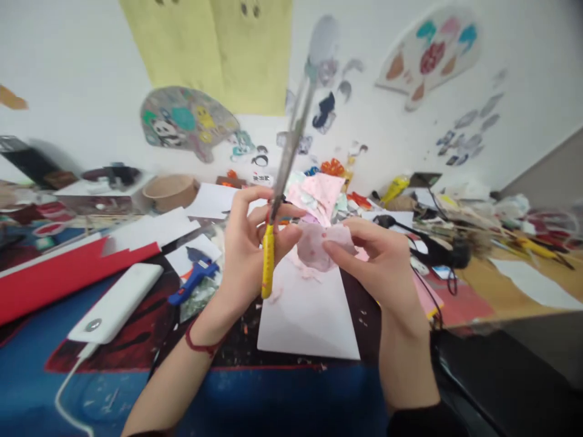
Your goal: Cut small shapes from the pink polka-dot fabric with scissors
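Note:
My left hand [248, 243] is closed around a yellow-handled tool [268, 261]. Its long, thin metal part rises steeply toward the wall; the far end is blurred, so I cannot tell its exact kind. Between thumb and fingers, my right hand [382, 261] pinches a small pale pink piece with reddish dots [314, 246], either cloth or paper. The left thumb and fingertips reach the piece's left edge. Below both hands lies a white sheet [310, 315] with pink scraps [303, 267] on it. Behind the hands is a heap of pink pieces [321, 191].
To the left are a blue glue gun [195, 279], a white power bank [116, 303] with a cable, and red card [59, 276]. A black corded device [423, 243] lies right. Craft clutter lines the wall, and a black chair [501, 376] stands front right.

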The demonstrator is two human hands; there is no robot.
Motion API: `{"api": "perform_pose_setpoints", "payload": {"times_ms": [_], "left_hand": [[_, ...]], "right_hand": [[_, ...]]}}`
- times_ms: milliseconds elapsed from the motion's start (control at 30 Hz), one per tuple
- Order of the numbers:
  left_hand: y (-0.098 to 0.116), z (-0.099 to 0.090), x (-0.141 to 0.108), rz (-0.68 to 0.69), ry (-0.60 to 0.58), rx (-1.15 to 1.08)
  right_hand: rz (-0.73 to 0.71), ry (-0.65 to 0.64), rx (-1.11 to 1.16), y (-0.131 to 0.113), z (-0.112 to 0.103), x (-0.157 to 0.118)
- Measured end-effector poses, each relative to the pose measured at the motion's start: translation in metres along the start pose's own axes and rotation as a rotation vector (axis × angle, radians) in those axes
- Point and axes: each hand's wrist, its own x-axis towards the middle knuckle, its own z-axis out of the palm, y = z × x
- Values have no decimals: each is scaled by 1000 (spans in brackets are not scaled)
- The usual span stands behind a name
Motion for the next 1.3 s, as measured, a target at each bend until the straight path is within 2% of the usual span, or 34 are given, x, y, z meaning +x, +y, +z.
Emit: {"api": "perform_pose_setpoints", "payload": {"times_ms": [100,200,267,367,500,567,700,833,1033,1167,1300], "left_hand": [[17,-11,34,-17,-90,-22],[23,-18,54,-46,-112,-33],[21,-22,62,-62,-102,-44],[14,-25,67,-80,-27,-50],[0,-21,68,-137,56,-119],[-7,-18,67,-151,68,-145],[-15,-14,67,-142,36,-112],[-17,-14,67,-64,28,-19],[-23,-22,65,262,-60,263],[-26,-22,62,272,-145,356],[-25,-17,60,275,-113,452]], "right_hand": [[-147,-74,-66,-17,5,39],[-234,-115,-83,-22,11,67],[-256,-114,-56,-18,14,80],[-251,-44,59,-4,24,89],[-93,124,366,22,44,93],[-6,166,485,32,52,94],[42,193,546,39,58,96],[-32,278,458,33,57,95],[-231,494,276,22,55,88],[-307,544,229,21,48,85],[-339,578,291,21,42,85]]}}
